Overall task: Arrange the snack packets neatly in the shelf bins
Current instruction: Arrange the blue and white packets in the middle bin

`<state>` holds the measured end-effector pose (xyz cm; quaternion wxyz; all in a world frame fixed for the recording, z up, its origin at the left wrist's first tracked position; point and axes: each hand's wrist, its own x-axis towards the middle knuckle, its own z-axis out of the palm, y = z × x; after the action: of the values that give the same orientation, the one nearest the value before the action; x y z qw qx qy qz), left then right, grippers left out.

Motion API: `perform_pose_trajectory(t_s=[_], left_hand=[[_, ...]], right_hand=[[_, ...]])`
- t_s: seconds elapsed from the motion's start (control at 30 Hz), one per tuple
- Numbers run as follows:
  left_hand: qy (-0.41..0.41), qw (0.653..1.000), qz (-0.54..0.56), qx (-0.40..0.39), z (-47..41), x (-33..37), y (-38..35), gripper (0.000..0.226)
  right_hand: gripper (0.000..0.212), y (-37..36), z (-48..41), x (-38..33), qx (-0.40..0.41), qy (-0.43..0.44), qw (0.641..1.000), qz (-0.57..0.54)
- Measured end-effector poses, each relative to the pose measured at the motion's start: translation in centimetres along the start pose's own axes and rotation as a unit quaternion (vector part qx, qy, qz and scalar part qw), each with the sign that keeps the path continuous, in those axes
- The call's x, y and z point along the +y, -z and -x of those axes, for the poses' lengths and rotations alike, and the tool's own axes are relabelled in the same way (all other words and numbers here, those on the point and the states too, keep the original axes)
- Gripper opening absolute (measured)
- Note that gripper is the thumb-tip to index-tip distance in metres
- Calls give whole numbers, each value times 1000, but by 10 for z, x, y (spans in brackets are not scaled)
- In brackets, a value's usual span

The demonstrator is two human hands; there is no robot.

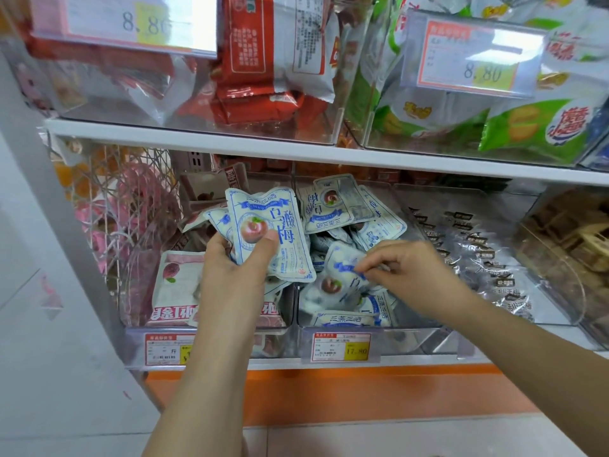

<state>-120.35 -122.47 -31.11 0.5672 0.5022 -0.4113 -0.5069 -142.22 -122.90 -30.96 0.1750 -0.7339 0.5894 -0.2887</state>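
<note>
Nearest: left hand (230, 268) grips a fanned stack of blue-white packets (270, 232) upright, probably gathering them face-forward. The right hand (405, 268) pinches a loose packet (342, 275) inside the jumbled middle clear bin (412, 338), likely next for the stack.

Two hands show: the left hand (230, 268) and the right hand (405, 268). There are four price labels (341, 347), two on the upper bins' fronts and two at the front edge of the lower shelf (280, 362). That shelf carries four clear bins (428, 329) and one wire basket (108, 199). The blue-and-white packets (333, 206) are heaped beyond counting.
</note>
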Motion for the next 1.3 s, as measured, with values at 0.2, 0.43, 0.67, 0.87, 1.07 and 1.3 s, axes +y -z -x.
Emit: perform_pose_trajectory(t_s=[0.2, 0.43, 0.67, 0.87, 1.07, 1.3], left_hand=[[0, 1000, -6, 9, 0, -1, -4, 15], [-2, 1000, -6, 6, -5, -2, 1, 15], [-8, 1000, -3, 2, 1, -2, -4, 23], [-10, 1000, -5, 5, -5, -5, -1, 20], [-13, 1000, -7, 4, -4, -4, -6, 19], [-11, 1000, -10, 1, -6, -7, -8, 17]], right_hand=[[23, -24, -5, -8, -200, -50, 978, -14], [19, 30, 2, -3, -275, -199, 939, 53], [39, -7, -2, -3, -298, -259, 898, 192], [12, -9, 0, 20, -197, -287, 937, 12], [18, -17, -6, 14, -101, -246, 959, -96], [30, -21, -7, 10, -63, -157, 984, -58]])
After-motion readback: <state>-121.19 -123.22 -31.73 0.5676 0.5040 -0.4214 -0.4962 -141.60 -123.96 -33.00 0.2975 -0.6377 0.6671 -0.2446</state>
